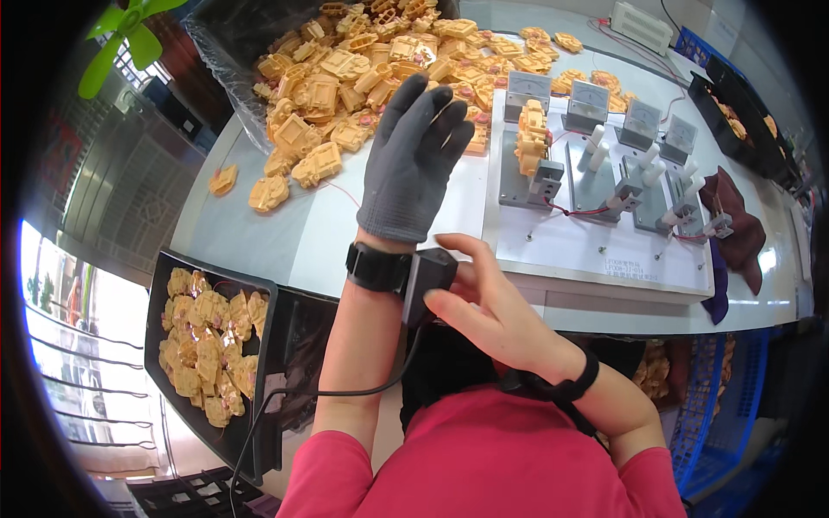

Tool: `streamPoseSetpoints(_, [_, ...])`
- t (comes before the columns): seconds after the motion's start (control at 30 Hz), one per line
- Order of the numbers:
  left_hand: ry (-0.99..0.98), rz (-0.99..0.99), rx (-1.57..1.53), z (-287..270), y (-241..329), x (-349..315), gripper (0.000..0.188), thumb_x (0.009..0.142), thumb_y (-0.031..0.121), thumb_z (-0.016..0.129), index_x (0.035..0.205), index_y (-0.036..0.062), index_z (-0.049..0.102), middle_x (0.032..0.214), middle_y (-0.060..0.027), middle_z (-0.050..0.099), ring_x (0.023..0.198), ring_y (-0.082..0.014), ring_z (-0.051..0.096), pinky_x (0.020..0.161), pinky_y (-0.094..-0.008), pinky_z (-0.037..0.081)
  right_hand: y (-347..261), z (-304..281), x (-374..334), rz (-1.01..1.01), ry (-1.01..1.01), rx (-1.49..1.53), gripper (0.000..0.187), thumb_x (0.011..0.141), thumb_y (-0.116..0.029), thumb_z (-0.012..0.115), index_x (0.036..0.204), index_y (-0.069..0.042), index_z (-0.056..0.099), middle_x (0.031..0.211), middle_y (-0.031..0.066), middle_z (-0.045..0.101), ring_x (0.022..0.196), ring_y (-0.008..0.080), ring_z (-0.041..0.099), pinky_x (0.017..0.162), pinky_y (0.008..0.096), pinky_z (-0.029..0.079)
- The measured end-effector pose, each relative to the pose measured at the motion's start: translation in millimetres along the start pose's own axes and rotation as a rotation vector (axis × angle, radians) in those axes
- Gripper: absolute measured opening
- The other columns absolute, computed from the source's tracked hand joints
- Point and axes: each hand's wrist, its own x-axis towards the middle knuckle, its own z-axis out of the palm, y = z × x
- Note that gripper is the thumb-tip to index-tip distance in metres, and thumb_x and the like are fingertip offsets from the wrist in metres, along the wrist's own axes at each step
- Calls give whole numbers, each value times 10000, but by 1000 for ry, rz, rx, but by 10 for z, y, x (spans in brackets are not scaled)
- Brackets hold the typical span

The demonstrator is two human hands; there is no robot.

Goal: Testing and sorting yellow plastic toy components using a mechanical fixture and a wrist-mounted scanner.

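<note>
My left hand [413,168] wears a dark grey glove and is raised over the table, its fingers stretched out and holding nothing. A black strap [377,268] circles that wrist, with a small black box [429,278] on its side and a cable hanging from it. My bare right hand [492,302] grips this box between thumb and fingers; some fingertips are hidden behind it. Beyond the gloved hand lies a heap of yellow plastic parts [332,78]. To the right stands a white test board [596,250] with grey meters and white pegs, one yellow part [531,142] mounted on it.
A black tray [272,345] of yellow parts sits at the left, below table height. Dark cloth [734,224] lies right of the board. Black bins [743,121] and a white power unit [641,28] stand farther back. A green fan [129,39] is at upper left.
</note>
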Motion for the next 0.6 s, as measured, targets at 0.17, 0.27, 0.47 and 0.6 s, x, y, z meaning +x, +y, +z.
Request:
streamPoseSetpoints(0.17, [65, -56, -21, -250, -56, -163, 362, 976, 108, 567, 1326, 94, 475, 1144, -86, 628, 1048, -213, 628, 927, -386, 526, 21, -319, -274, -99, 135, -6, 590, 954, -181, 641, 1416, -26, 310, 1209, 172, 582, 1063, 173, 591, 903, 306, 476])
streamPoseSetpoints(0.27, [56, -73, -167, -282, -67, -253, 359, 987, 114, 548, 1337, 96, 469, 1143, -84, 631, 1042, -212, 631, 927, -389, 527, -60, -351, -329, -99, 156, -41, 448, 951, -139, 636, 1336, -34, 434, 1151, 122, 602, 1004, 146, 599, 886, 280, 470])
streamPoseSetpoints(0.47, [-66, 53, 147, 128, -45, -424, 367, 1000, 92, 496, 1365, 76, 460, 1196, -107, 626, 1086, -233, 633, 930, -404, 529, 68, -178, -350, -72, 62, -130, 611, 856, -256, 769, 1310, -11, 440, 1117, 135, 622, 974, 162, 623, 816, 276, 489])
streamPoseSetpoints(0.6, [-204, 177, 366, 267, -40, -492, 365, 1003, 76, 481, 1366, 52, 455, 1191, -115, 624, 1098, -236, 628, 936, -407, 533, 77, -34, -301, -64, 40, -131, 554, 897, -281, 720, 1278, 21, 455, 1059, 150, 628, 858, 164, 616, 747, 291, 494])
